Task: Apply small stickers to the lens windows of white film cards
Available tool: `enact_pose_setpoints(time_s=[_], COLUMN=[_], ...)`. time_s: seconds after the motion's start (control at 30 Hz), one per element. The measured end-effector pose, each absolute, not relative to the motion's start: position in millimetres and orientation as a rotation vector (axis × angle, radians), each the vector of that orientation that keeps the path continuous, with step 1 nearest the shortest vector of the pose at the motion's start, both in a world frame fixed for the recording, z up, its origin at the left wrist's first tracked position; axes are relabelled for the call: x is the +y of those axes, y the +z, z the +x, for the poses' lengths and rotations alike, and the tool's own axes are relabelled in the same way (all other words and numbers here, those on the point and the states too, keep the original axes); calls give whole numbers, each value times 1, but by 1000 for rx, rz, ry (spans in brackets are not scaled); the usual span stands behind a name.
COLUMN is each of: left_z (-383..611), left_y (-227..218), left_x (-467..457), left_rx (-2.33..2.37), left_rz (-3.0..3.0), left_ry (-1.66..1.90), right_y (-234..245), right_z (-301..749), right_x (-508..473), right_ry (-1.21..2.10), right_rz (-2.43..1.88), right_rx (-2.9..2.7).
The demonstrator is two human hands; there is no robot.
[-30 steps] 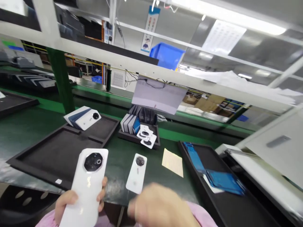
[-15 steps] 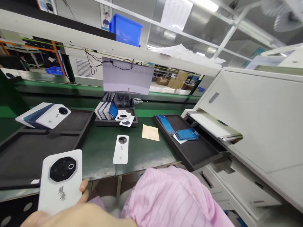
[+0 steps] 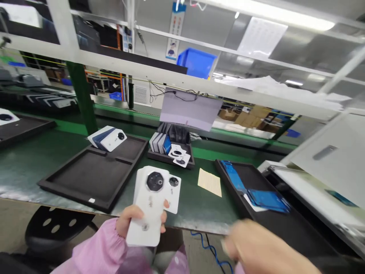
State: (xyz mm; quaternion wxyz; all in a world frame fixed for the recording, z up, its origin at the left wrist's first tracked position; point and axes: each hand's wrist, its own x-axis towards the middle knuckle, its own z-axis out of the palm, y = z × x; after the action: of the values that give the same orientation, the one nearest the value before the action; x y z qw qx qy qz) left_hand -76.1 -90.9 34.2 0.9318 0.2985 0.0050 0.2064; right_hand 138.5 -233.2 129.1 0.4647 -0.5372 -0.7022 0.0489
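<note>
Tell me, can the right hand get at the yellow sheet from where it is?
Probably yes: nothing visible covers the yellow sheet, and only green table shows between it and the right hand. That hand is blurred, though, so whether it holds anything is unclear.

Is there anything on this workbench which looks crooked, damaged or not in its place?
Only slightly: in the small black tray, a few white panels lie askew and overlapping, beside others standing in a tidy row. This may be deliberate. I see no spill or clear damage.
</note>
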Motion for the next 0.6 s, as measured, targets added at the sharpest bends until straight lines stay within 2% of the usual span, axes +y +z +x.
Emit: enact_pose_setpoints(time_s=[0.1,0.23,0.43,0.6], left_z=[-54,-29,-10,-5], left_y=[39,48,60,54], left_x=[-70,-44,-9,15], left_rx=[-3,38,162,225], left_rz=[668,770,935,988], left_ry=[333,274,242,276], right_y=[128,120,128,131], right_z=[151,156,167,174], right_x=[-163,-99,-58,-26], right_ry=[88,201,268,344], right_rz=[-1335,-1325,-1306,-1340], right_rx=[-1623,-1619,-1600,-1624])
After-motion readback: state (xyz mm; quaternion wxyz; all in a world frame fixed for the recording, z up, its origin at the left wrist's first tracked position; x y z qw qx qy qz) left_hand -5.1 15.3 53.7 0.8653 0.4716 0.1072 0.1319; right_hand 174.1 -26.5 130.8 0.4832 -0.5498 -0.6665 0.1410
